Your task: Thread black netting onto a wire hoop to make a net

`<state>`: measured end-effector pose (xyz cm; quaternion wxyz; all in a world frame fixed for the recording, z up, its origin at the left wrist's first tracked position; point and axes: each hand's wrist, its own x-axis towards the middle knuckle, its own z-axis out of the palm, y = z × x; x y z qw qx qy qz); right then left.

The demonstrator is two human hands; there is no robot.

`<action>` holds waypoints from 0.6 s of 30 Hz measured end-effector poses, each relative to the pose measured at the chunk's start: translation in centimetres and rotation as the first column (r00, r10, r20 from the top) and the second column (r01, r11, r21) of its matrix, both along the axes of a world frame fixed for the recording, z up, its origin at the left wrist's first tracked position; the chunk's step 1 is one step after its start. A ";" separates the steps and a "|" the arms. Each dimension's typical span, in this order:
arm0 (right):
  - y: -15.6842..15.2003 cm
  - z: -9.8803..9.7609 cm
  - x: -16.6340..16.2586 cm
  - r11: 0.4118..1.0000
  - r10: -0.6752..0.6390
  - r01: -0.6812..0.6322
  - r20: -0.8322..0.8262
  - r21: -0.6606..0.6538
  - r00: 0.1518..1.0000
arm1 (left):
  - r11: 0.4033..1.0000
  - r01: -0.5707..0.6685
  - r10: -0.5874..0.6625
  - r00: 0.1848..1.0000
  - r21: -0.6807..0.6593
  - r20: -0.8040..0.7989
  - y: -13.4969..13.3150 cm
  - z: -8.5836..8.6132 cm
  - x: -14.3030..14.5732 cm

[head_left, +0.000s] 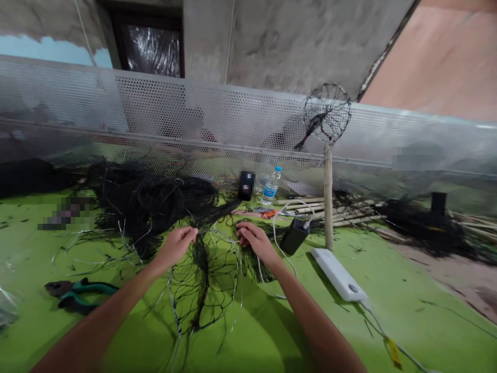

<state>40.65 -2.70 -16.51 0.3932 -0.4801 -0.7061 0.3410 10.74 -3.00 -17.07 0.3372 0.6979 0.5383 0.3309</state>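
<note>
A round wire hoop with black netting [205, 280] lies on the green table [272, 331] in front of me. My left hand [176, 244] is closed in a pinch on the hoop's upper rim, on the left side. My right hand [254, 239] is closed on the rim and netting at the upper right. The net's dark gathered middle hangs down between my forearms. Loose wire ends stick out around the hoop.
Green-handled pliers [79, 294] lie at the left. A heap of black net [151, 204] sits behind. A white power strip [337, 273], black adapter [294, 235], water bottle [271, 186], upright stick with a net hoop [328, 155] and perforated metal screen [233, 124] stand beyond.
</note>
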 end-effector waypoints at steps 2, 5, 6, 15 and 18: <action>0.1 0.2 0.4 1.000 -0.001 -0.002 0.140 0.025 0.990 | 0.999 -0.033 0.033 0.999 -0.026 -0.002 0.3 -0.1 -0.3; -0.2 0.4 0.4 0.998 -0.005 -0.015 0.340 0.058 0.940 | 0.996 -0.059 0.059 0.998 -0.060 -0.007 0.5 -0.4 -0.5; -0.4 0.4 0.4 0.998 -0.015 -0.010 0.397 0.061 0.918 | 0.996 -0.061 0.060 0.998 -0.072 -0.008 0.5 -0.6 -0.5; -0.3 -0.5 0.5 0.990 -0.136 0.121 0.607 0.066 0.783 | 0.986 0.095 -0.090 0.995 -0.140 0.039 -0.3 -2.4 1.5; 0.4 -0.6 1.1 0.983 -0.183 0.161 0.565 0.089 0.805 | 0.981 0.180 -0.178 0.984 -0.073 0.030 -1.5 -1.8 1.6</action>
